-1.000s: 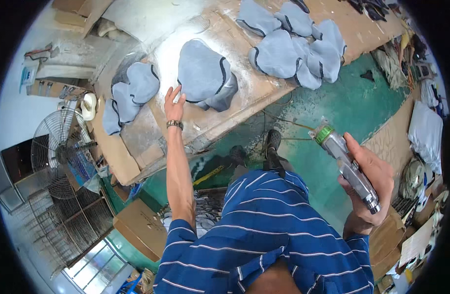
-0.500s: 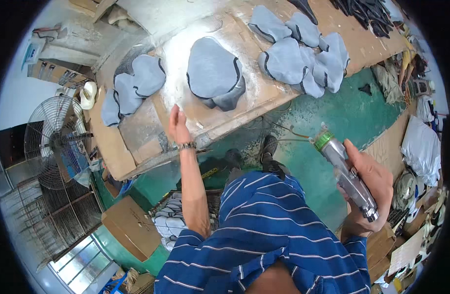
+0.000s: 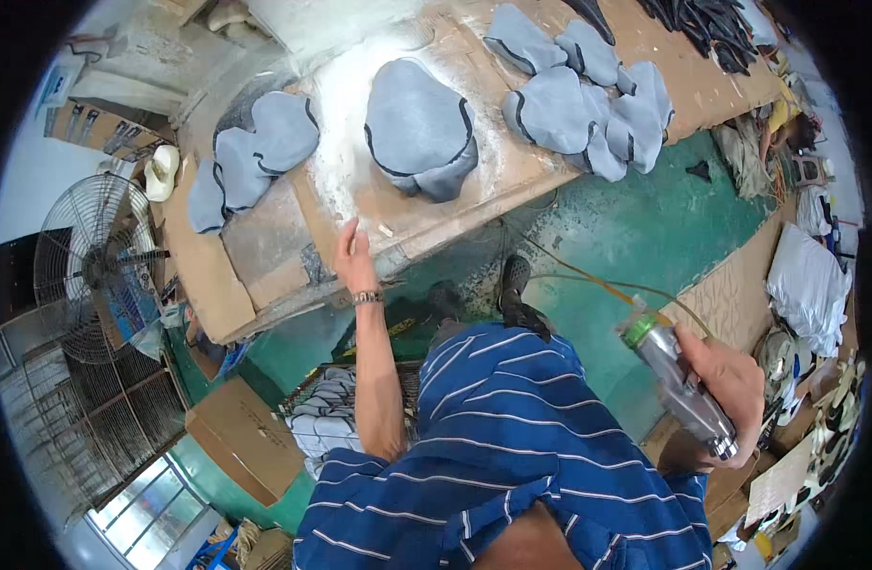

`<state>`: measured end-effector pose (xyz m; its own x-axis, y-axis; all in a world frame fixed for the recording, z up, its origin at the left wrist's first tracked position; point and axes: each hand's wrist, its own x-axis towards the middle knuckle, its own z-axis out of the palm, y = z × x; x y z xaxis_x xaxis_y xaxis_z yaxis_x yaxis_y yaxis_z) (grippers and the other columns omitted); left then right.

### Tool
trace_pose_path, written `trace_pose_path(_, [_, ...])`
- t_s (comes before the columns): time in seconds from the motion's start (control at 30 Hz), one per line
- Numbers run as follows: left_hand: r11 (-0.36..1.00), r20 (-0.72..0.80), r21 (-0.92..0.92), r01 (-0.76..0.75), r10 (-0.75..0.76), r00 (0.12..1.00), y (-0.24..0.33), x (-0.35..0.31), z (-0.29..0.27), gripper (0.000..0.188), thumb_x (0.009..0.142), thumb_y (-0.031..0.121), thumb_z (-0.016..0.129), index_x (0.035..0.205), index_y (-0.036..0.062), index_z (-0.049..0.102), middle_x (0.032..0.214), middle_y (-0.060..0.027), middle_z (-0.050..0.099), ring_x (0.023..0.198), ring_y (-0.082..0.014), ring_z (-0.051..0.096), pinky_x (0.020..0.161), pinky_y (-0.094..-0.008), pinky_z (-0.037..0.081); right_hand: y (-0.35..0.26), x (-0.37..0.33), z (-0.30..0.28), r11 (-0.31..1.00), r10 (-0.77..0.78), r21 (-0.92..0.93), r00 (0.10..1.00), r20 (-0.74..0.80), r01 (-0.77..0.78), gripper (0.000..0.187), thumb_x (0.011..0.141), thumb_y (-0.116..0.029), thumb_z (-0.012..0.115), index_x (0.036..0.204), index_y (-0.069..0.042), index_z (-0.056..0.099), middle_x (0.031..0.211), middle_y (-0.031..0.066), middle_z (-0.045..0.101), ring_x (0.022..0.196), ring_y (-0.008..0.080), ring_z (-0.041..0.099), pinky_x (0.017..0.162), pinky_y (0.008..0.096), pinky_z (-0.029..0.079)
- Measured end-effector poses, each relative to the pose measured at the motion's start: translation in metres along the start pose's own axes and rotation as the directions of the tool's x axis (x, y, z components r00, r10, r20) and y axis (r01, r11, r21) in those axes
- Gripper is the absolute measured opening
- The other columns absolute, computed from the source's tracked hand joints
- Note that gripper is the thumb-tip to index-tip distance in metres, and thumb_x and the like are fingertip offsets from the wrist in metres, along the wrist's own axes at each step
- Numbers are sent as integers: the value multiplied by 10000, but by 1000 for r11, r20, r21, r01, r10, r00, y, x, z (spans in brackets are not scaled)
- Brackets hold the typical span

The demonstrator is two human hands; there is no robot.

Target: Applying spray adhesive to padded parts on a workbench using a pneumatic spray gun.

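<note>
My right hand [image 3: 726, 385] is wrapped around a grey cylindrical hand tool [image 3: 672, 375] with a green collar and a shiny metal end. It is held over the floor to the right of my body. My left hand [image 3: 354, 258] holds nothing, its fingers loosely extended at the table's front edge. Beyond it, a large grey saddle-shaped padded piece [image 3: 412, 114] with black edging lies on a cardboard-covered table [image 3: 274, 228], amid white powder [image 3: 336, 171]. Similar grey pieces are grouped to its left [image 3: 282, 128] and right [image 3: 555, 109].
Slim black pieces [image 3: 702, 28] are heaped at the far right of the table. A big fan [image 3: 99, 271] stands at left. A cardboard box [image 3: 246, 437] and a wire basket of grey pieces [image 3: 327, 418] are low by my left side. A thin hose [image 3: 569, 261] crosses the green floor.
My right hand has brought the tool slightly nearer to my body, and more of the hose shows. The left hand has drawn back a little from the table. The view has shifted slightly.
</note>
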<state>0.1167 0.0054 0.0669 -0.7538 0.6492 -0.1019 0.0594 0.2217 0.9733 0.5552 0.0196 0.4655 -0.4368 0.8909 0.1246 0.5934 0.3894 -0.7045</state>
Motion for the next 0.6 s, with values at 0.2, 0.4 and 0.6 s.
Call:
trace_pose_path(0.2, [982, 43, 31, -189, 187, 981, 73, 28, 36, 282, 929, 106, 707, 1204, 58, 746, 1291, -106, 678, 1196, -245, 630, 1044, -373, 476, -1, -9, -1, 998, -67, -20, 997, 26, 68, 557, 691, -240, 723, 1154, 68, 746, 658, 104, 601, 568, 193, 606, 533, 282, 421])
trace_pose_path(0.4, [595, 348, 454, -663, 567, 747, 103, 88, 76, 383, 822, 262, 817, 1184, 145, 776, 1417, -133, 616, 1371, -331, 512, 1111, -455, 432, -1, -7, -16, 993, -101, -55, 989, 110, 107, 649, 663, -24, 799, 1297, 53, 684, 709, 83, 648, 599, 196, 637, 555, 305, 483])
trace_pose_path(0.6, [476, 479, 450, -756, 585, 654, 112, 109, 93, 246, 644, 216, 892, 868, 133, 833, 1293, -89, 679, 1350, -369, 519, 1118, -494, 423, 0, -15, -16, 999, -38, -19, 998, -44, 37, 577, 743, -160, 740, 1255, 102, 688, 715, 124, 651, 612, 228, 650, 564, 303, 477])
